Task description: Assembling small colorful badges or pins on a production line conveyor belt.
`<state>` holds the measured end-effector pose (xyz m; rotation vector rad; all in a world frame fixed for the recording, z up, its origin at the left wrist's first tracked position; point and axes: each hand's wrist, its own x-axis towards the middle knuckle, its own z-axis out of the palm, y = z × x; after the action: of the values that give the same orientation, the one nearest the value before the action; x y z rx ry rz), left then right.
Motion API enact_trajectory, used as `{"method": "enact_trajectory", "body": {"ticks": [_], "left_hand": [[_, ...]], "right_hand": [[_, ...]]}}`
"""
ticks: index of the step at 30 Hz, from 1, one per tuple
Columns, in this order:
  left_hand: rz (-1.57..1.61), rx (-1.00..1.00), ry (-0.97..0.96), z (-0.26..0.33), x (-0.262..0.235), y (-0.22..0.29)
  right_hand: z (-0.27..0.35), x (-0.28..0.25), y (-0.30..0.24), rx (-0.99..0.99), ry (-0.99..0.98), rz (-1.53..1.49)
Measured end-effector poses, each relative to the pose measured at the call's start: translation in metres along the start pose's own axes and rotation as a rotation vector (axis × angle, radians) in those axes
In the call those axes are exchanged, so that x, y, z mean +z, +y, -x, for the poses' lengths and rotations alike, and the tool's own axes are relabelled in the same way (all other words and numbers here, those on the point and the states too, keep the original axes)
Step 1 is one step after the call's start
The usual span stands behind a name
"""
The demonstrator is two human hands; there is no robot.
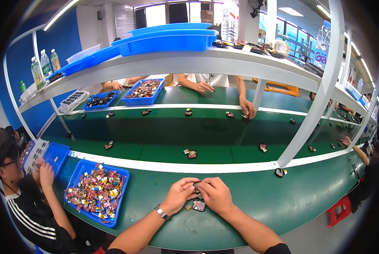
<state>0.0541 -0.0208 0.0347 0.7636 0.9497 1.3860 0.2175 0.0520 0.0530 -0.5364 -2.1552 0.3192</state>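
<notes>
Two hands meet near the front edge of the green table: the left hand (179,195), with a wristwatch (161,212) on its wrist, and the right hand (215,195) both pinch one small dark part (197,184) between closed fingertips, just above the surface. A second small dark piece (198,205) lies on the table just below the hands, touching or nearly touching the right one. Working this well seems to call for a steady pinch from both sides, keeping the part low over the table so it cannot drop far, and keeping the loose piece within reach.

Left of the hands, at the table's front left, sits a blue tray (80,175) heaped with small colourful parts. A neighbouring person (24,199) in a dark striped top works at that corner. Beyond the white edge rail runs a green conveyor belt (155,133) carrying scattered small parts. On the far side, another worker's hands (248,108) reach onto the belt near more blue trays (142,98). A white overhead shelf (189,61) holds blue bins and bottles.
</notes>
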Motion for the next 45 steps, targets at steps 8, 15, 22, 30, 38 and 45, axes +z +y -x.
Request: {"method": "enact_trajectory", "body": {"ticks": [8,15,22,30,38,45], "left_hand": [[0.007,-0.021,0.020,0.002,0.000,0.002],[0.005,-0.013,0.009,0.002,0.001,0.002],[-0.009,-0.022,0.014,0.002,0.002,0.002],[-0.022,-0.019,0.029,0.002,0.001,0.000],[-0.016,-0.017,0.031,0.001,0.000,0.000],[-0.028,-0.016,0.031,0.000,0.001,-0.002]], "right_hand": [[0.004,0.002,-0.013,0.030,-0.042,0.065],[0.001,0.002,-0.009,-0.056,0.005,0.131],[0.001,0.002,-0.009,-0.049,-0.002,0.113],[0.002,0.003,-0.008,-0.091,-0.001,0.117],[0.001,0.005,-0.002,-0.182,0.020,0.104],[0.000,0.002,-0.007,-0.166,-0.001,0.185]]}}
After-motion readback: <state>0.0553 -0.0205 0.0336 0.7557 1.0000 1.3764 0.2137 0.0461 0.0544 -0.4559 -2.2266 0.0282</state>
